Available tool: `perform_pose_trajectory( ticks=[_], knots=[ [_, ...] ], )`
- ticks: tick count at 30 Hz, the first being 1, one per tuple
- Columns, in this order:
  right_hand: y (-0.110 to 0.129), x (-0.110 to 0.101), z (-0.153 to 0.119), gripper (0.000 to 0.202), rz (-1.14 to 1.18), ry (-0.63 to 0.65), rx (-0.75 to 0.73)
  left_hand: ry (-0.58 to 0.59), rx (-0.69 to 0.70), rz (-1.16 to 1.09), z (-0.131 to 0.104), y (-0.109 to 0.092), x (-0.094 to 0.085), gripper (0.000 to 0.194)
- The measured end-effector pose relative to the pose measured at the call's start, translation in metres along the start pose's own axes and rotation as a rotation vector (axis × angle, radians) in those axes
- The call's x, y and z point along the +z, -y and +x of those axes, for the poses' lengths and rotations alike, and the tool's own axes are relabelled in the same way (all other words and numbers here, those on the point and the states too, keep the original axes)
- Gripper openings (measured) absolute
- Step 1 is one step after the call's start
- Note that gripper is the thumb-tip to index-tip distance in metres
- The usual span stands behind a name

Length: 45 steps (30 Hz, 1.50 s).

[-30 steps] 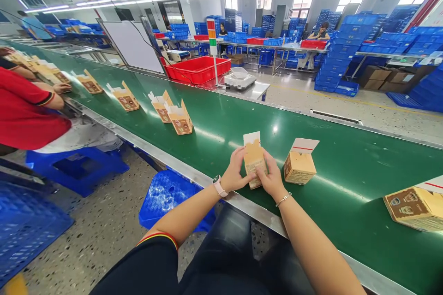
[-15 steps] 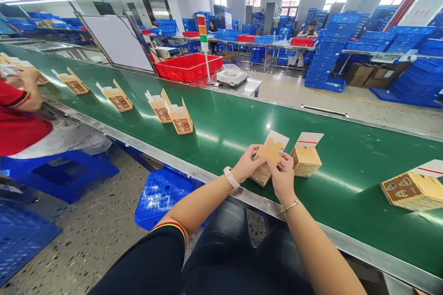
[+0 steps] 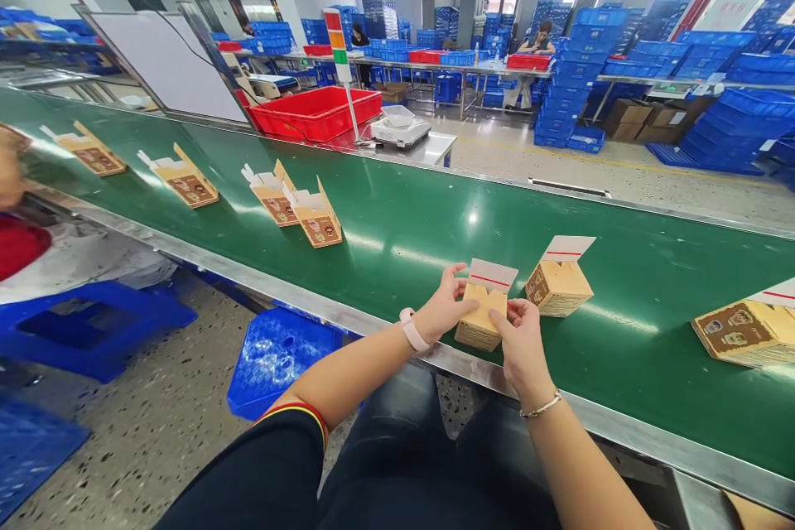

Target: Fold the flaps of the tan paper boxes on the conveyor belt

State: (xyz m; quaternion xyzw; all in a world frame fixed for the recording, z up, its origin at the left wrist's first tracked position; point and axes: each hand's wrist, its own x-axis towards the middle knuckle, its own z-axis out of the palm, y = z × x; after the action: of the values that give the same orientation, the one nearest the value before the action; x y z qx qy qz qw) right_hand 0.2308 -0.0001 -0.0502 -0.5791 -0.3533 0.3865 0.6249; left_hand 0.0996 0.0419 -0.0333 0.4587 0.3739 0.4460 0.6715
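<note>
A small cardboard box [image 3: 481, 327] stands on the green belt [image 3: 397, 215] near its front edge, its white flap with a red stripe raised at the back. My left hand [image 3: 444, 304] grips its left side, with the thumb on the top panel. On the right side my right hand [image 3: 520, 335] holds the same box, thumb also on top. Just right of it stands another box [image 3: 559, 286] with a raised striped flap, touched by neither hand. A third such box [image 3: 745, 331] is at the far right.
Several open boxes stand along the belt to the left, one pair [image 3: 320, 219] close together. A metal rail [image 3: 366, 323] edges the belt. Beyond it are a red bin [image 3: 316, 112] and a scale [image 3: 401, 128]. A co-worker's arm [image 3: 9, 170] is at far left.
The held box's top panels, earlier lifted between my fingers, now lie folded down flat. Its striped flap shows clearly behind. My right hand has moved slightly right and down.
</note>
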Motion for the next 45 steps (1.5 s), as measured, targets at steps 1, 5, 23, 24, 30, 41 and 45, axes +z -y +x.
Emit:
perform_pose_trajectory(
  ticks=[1, 5, 23, 24, 30, 41, 45],
  knots=[
    [0.002, 0.0, 0.003, 0.046, 0.02, 0.008, 0.048, 0.048, -0.083, -0.011, 0.003, -0.003, 0.001, 0.068],
    [0.014, -0.003, 0.014, 0.048, 0.072, 0.099, 0.223, 0.116, -0.243, -0.006, 0.012, -0.008, 0.008, 0.052],
    [0.044, -0.052, 0.018, 0.041, 0.033, 0.097, 0.158, 0.142, -0.077, 0.103, 0.016, -0.008, 0.042, 0.024],
    [0.042, -0.058, 0.016, 0.04, 0.008, 0.036, 0.051, 0.092, 0.016, 0.149, 0.012, -0.008, 0.039, 0.025],
    [0.053, -0.081, -0.005, 0.015, -0.36, -0.093, -0.74, -0.06, 0.519, 0.347, -0.016, -0.015, 0.02, 0.026],
    [0.13, -0.043, -0.073, 0.021, 0.634, 0.454, -0.097, 0.279, 0.784, -0.054, -0.073, -0.056, 0.037, 0.011],
    [0.14, -0.035, -0.082, 0.029, 0.777, 0.624, 0.055, 0.464, 0.689, -0.188, -0.094, -0.094, 0.048, 0.016]
  ],
)
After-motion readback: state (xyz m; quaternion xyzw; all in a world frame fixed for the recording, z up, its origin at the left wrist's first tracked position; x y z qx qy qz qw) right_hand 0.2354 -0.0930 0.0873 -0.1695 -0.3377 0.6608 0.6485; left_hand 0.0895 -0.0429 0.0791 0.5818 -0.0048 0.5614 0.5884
